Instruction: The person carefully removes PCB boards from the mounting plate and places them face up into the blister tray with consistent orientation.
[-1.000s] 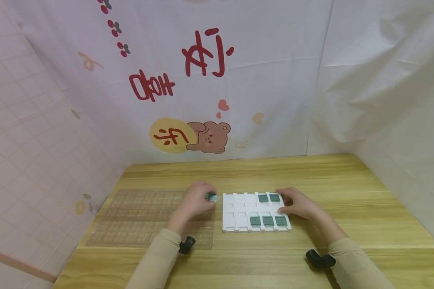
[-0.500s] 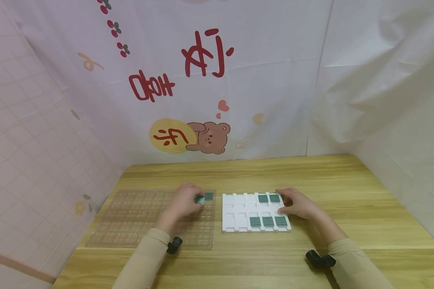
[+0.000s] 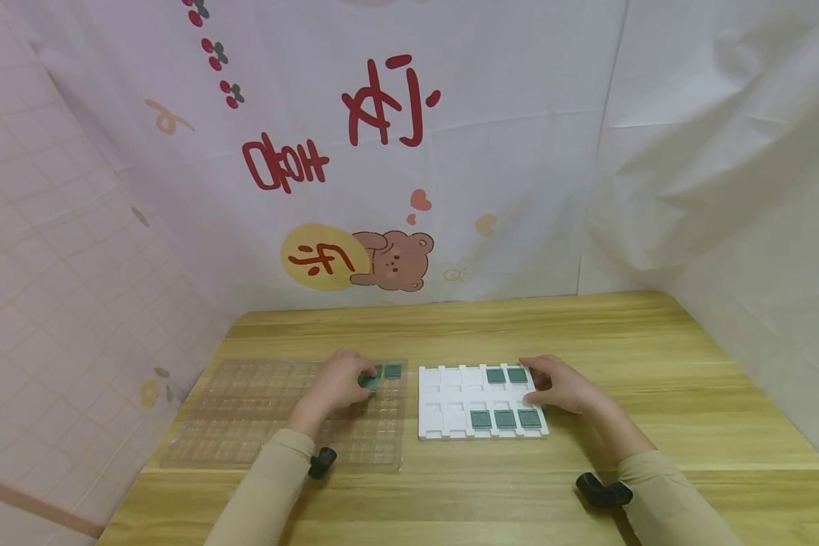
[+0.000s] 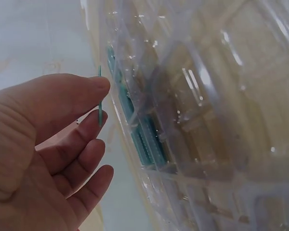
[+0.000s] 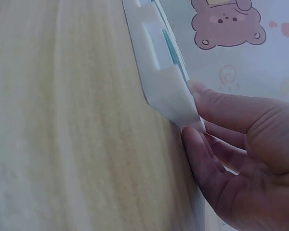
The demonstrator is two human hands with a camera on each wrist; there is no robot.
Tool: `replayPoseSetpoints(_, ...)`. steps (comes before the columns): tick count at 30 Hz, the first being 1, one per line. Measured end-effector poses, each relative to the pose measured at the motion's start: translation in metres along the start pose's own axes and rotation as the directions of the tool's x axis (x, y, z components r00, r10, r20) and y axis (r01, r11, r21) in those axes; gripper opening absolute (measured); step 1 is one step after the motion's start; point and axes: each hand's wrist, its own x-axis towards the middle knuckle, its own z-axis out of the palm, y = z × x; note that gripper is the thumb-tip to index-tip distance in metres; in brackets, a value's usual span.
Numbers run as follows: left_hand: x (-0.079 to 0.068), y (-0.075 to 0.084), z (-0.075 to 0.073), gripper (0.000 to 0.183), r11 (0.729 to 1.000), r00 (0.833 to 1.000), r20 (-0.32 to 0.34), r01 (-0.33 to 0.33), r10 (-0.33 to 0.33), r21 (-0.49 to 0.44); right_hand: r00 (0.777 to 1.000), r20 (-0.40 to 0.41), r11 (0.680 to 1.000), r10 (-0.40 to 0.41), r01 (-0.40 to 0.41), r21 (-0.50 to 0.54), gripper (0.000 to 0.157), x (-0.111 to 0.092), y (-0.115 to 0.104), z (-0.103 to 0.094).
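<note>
My left hand pinches a thin green chip between thumb and fingertip, over the right part of a clear plastic tray. Seen edge-on in the left wrist view, the chip stands beside the tray's pockets, where more green chips lie. One of these chips shows in the tray's far right corner. My right hand grips the right end of a white tray between thumb and fingers. Green chips sit in several of its pockets, two in the far row and three in the near row.
Both trays lie side by side on a wood-grain table, with a narrow strip between them. A white printed cloth hangs behind the table and along its sides. Black wrist devices are worn at both forearms.
My left hand has moved left with the chip, from the clear tray's right edge to farther over its pockets, uncovering the chip in the far right corner. The right hand stays at the white tray.
</note>
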Motion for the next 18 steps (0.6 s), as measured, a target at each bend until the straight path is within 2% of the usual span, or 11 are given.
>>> replayPoseSetpoints(18, 0.0060, -0.0017, 0.0052, 0.018, 1.000, 0.999, 0.045, 0.024, -0.025, 0.020, 1.000, -0.002, 1.000, 0.008, -0.008, -0.002, 0.072, 0.0002, -0.0007, -0.0006)
